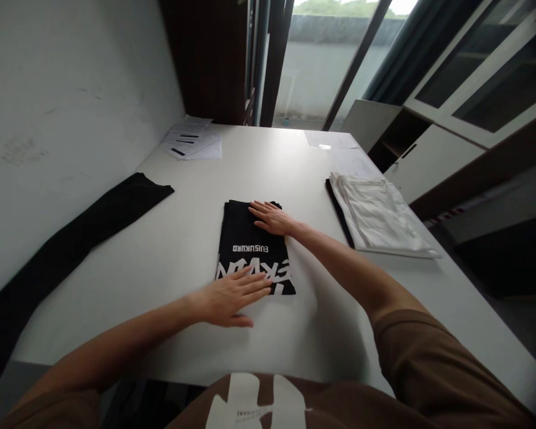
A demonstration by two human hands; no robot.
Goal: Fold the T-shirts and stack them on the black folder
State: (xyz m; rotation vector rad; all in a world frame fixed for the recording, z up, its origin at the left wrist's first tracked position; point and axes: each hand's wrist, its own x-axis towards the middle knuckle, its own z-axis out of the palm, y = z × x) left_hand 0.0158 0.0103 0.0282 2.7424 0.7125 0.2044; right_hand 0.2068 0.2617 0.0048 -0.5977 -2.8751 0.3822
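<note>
A folded black garment (pixel 239 229) with large white lettering lies on the white table in front of me. My left hand (pixel 232 295) rests flat over its near edge, fingers stretched to the right across the lettering and thumb apart. Near the far right corner, my right hand (pixel 271 218) lies flat on the dark cloth, its fingers pointing left. Neither hand grips anything. The garment's exact kind cannot be made out while it is folded.
A long black garment (pixel 84 229) stretches along the table's left side and hangs over the near edge. Folded white cloth (pixel 379 211) is stacked on something black at the right. Paper sheets (pixel 196 143) lie at the far left by the wall, and more papers (pixel 335 143) at the far right.
</note>
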